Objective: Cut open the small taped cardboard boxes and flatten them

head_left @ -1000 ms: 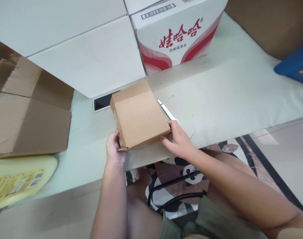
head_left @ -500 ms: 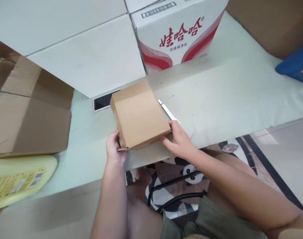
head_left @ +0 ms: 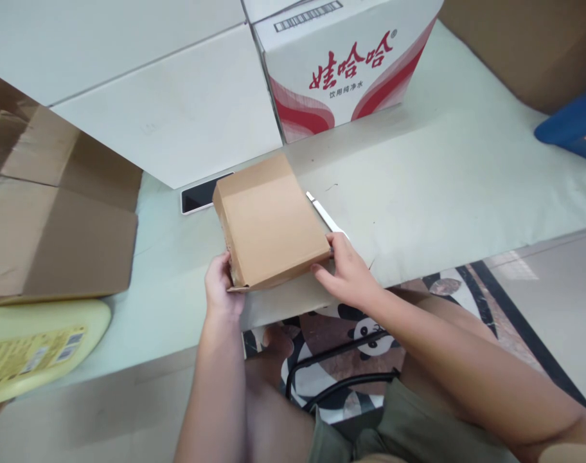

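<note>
A plain brown cardboard box (head_left: 274, 222) lies closed at the near part of the pale green tabletop, turned slightly askew. My left hand (head_left: 221, 286) grips its near left corner, some fingers hidden behind the side. At the near right corner my right hand (head_left: 347, 270) holds the box between thumb and fingers. Just right of the box lies a slim white tool (head_left: 324, 212), perhaps a utility knife, its near end by my right fingers. A phone with a dark screen (head_left: 201, 194) is partly covered by the box's far left corner.
White cartons (head_left: 177, 109) stand along the back, one with red lettering (head_left: 346, 77). Larger brown boxes (head_left: 81, 225) sit at the left, beside a yellow-green bottle (head_left: 47, 347). A blue object (head_left: 572, 128) and another brown box (head_left: 529, 51) are at the right. The table (head_left: 447, 193) ends just before my knees.
</note>
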The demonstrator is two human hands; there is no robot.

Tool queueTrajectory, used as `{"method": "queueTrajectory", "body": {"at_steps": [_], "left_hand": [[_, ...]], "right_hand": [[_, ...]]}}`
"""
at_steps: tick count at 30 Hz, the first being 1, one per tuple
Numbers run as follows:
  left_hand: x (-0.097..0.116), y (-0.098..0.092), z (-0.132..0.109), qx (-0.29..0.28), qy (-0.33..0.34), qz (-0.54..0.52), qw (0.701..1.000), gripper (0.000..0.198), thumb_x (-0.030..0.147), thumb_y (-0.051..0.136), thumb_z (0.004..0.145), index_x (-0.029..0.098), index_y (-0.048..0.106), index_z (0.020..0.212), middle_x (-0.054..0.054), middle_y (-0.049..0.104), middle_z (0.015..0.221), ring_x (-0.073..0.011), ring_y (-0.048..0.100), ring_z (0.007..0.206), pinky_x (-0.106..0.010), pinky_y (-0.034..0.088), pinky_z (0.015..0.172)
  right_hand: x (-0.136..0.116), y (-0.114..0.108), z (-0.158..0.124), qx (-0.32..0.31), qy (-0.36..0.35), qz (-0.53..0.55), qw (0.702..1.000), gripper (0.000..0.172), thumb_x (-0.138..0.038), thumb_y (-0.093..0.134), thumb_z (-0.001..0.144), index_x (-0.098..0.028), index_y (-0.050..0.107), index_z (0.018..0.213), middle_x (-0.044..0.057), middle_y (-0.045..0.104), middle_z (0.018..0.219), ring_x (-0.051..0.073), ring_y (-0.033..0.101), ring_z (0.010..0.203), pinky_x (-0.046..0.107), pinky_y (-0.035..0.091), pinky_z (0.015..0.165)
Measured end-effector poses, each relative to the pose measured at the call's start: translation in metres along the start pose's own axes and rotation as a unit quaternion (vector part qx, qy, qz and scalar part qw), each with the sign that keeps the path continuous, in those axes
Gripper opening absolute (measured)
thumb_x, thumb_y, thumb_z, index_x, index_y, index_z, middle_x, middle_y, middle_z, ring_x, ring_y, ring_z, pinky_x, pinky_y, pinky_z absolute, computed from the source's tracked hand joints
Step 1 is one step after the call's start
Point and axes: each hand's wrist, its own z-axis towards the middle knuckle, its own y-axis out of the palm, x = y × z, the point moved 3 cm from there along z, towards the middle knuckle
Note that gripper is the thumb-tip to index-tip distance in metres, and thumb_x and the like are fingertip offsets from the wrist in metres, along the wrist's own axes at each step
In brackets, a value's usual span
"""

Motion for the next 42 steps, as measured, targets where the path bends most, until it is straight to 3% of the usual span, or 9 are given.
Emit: {"method": "queueTrajectory", "body": {"at_steps": [30, 42], "left_hand": [[-0.0051, -0.0065, 0.0074, -0.02, 0.016, 0.02, 0.999, 0.017, 0.03, 0.06, 0.073, 0.017, 0.07, 0.077, -0.002, 0.071, 0.074, -0.0167, 0.066, 0.063, -0.029, 0.053, 0.065], [-0.0065, -0.0077, 0.0095, -0.032, 0.024, 0.013, 0.999, 0.018, 0.031, 0.062, 0.071, 0.016, 0.07, 0.076, -0.002, 0.071, 0.071, -0.0142, 0.066, 0.061, -0.023, 0.051, 0.057]], "right_hand": [[0.0008, 0.0001, -0.0013, 0.01, -0.013, 0.003, 1.0, 0.028, -0.032, 0.054, 0.08, -0.023, 0.04, 0.103, 0.01, 0.054, 0.102, 0.026, 0.055, 0.091, 0.044, 0.049, 0.08], [0.0004, -0.0008, -0.0015, 0.003, -0.007, 0.0, 1.0, 0.028, -0.033, 0.054, 0.081, -0.023, 0.04, 0.103, 0.01, 0.054, 0.103, 0.026, 0.055, 0.09, 0.044, 0.049, 0.08]]}}
